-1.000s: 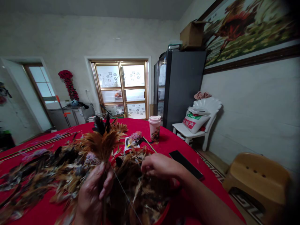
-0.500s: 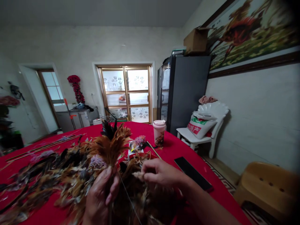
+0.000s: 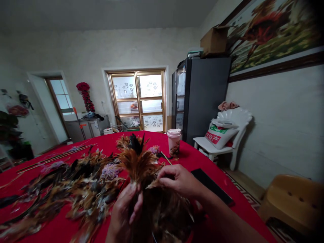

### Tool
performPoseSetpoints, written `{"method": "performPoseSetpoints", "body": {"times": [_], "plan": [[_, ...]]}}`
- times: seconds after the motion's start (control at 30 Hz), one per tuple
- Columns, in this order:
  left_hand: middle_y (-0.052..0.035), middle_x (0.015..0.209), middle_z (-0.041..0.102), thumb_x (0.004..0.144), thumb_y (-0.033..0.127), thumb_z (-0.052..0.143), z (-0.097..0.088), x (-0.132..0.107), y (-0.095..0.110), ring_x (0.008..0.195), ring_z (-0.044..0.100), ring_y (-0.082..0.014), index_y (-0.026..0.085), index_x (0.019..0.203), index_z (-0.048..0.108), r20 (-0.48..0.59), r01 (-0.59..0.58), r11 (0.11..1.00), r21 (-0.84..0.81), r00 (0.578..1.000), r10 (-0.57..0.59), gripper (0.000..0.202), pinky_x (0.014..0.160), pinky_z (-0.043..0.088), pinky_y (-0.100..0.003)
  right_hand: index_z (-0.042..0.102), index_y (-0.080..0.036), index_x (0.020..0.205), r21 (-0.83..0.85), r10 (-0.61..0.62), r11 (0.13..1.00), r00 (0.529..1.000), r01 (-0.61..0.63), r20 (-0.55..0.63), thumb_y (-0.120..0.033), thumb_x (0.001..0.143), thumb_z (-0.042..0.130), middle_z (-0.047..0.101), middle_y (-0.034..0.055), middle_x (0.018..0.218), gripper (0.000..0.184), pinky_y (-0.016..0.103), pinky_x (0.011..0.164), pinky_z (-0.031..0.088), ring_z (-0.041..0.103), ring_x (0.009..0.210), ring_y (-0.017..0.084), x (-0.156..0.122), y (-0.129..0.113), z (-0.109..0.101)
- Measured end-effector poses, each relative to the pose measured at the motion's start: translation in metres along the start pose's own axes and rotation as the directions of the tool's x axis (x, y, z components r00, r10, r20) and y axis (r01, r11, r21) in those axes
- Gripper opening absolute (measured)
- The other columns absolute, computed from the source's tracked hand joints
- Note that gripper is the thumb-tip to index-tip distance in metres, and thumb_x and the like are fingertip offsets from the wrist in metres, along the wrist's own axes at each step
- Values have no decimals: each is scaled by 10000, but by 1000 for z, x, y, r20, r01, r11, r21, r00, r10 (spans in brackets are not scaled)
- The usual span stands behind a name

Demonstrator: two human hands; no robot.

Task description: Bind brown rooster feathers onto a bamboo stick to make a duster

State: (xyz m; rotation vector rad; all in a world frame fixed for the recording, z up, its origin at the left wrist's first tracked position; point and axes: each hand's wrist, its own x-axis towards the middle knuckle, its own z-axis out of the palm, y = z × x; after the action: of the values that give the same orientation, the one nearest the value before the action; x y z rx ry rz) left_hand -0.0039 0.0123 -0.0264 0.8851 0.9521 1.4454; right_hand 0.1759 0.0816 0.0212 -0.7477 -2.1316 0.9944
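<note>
My left hand (image 3: 128, 202) is closed round the base of a feather bundle (image 3: 136, 162), brown-orange with black tips standing up at the top. Just to its right, my right hand (image 3: 174, 179) pinches a small pale brown feather (image 3: 153, 184) between thumb and fingers, close to the bundle's base. Below both hands lies a dark heap of loose feathers (image 3: 167, 212); whatever holds the heap is mostly hidden. More loose feathers (image 3: 86, 195) spread over the red tablecloth (image 3: 55, 219) on the left.
A tangle of pale purple thread (image 3: 110, 171) lies among the feathers. Thin sticks (image 3: 55, 158) rest at the far left. A lidded cup (image 3: 174, 142) stands at the back, and a black flat phone-like object (image 3: 211, 185) lies right. Beyond are a white chair (image 3: 215, 148) and a brown stool (image 3: 291, 199).
My left hand and the bundle have shifted right in view, nearer to my right hand. The pinched feather is now closer to the bundle's base. The camera view has turned slightly left.
</note>
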Motion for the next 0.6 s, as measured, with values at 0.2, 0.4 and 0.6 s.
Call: {"method": "performPoseSetpoints", "body": {"times": [0.2,0.4,0.6], "plan": [[61,388,332,798,468,513,12,-8,-7,340,184,-49,172,508,470,39,38,998,52,998,-40,417,344,111,-190,632,-175,799,-421,-224,880,974,218,37,-175,855,514,592,16,789,130,209,667,377,531,738,120,-18,-24,-5],[36,497,468,679,390,681,24,-19,-7,437,387,-89,199,603,561,-114,19,999,27,993,-15,239,409,310,-188,586,-171,756,-639,-275,718,956,276,105,-139,863,474,588,35,812,158,249,677,354,508,783,150,-20,-24,0],[53,376,361,655,462,662,34,-26,-1,371,318,-116,228,547,540,-27,18,999,27,1000,-17,285,371,297,-236,591,-180,808,-749,-226,617,966,240,124,-174,886,473,583,19,824,142,254,588,312,491,702,132,-19,-28,2]]}}
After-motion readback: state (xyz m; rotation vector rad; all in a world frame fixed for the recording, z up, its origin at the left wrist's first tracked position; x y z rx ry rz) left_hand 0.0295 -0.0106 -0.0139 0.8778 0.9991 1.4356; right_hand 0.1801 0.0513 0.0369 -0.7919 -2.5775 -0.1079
